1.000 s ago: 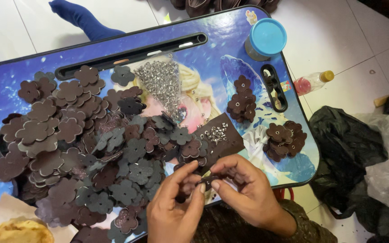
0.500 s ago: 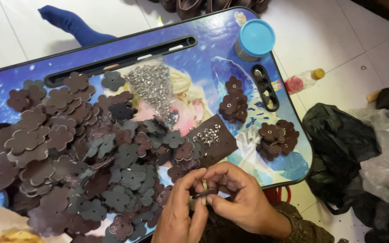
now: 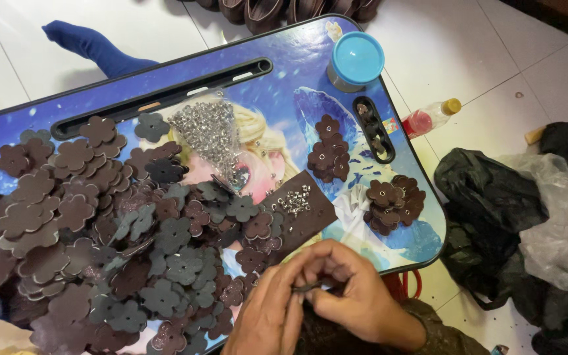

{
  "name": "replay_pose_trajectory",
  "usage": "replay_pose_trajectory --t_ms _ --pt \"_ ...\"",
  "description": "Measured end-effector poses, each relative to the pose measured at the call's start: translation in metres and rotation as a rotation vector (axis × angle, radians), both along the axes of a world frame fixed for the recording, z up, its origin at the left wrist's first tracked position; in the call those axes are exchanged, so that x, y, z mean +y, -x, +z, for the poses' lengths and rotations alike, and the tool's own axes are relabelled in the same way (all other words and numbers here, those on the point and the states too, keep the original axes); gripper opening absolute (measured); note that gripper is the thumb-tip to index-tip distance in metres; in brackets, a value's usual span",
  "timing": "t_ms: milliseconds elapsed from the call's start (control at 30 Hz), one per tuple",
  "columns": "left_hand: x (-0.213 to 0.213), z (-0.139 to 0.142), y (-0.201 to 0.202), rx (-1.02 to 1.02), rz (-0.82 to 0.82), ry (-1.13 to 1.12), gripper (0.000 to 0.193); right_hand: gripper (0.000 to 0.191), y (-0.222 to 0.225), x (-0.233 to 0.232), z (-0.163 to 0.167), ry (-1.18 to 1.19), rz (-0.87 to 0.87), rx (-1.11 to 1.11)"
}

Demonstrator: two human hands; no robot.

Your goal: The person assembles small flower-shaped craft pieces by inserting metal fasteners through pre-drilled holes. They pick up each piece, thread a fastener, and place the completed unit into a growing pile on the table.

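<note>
My left hand [image 3: 267, 310] and my right hand [image 3: 350, 289] meet at the near edge of a blue printed lap table [image 3: 284, 72]. Together they pinch a small dark flower piece [image 3: 309, 286] between the fingertips. Just above them lies a dark brown leather strip [image 3: 300, 220] carrying a few small silver rivets [image 3: 294, 199]. A large heap of brown and grey flower-shaped leather cutouts [image 3: 100, 230] spreads over the table's left half. A clear bag of silver rivets [image 3: 213, 135] rests near the middle.
Two small stacks of brown flowers [image 3: 328, 150] [image 3: 392, 202] lie on the table's right side. A blue-lidded jar [image 3: 355, 60] stands at the far corner. Off the table: a small bottle with red liquid [image 3: 428, 118], black and clear plastic bags [image 3: 507, 217], and a blue sock [image 3: 93, 46].
Both hands have stayed together at the table's near edge, working the small piece and shifting slightly; the view has drifted a little.
</note>
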State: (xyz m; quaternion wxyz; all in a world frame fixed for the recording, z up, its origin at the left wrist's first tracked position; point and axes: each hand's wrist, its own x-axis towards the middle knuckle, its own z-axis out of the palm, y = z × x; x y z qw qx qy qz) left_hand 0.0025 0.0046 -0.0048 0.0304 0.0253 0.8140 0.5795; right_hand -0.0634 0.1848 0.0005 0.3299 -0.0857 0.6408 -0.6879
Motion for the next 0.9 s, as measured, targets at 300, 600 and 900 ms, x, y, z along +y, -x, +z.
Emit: replay_pose_trajectory --t_ms 300,600,900 --pt "-0.032 0.036 0.0 0.381 0.532 0.651 0.035 0.033 0.037 0.044 0.043 -0.672 -0.457 0.499" --pt "-0.027 0.036 0.006 0.262 0.582 0.937 0.025 0.021 0.042 0.031 0.055 -0.949 -0.436 0.908" --pt "-0.029 0.026 0.006 0.245 0.497 0.913 0.024 0.02 0.05 -0.01 0.037 -0.848 -0.182 1.216"
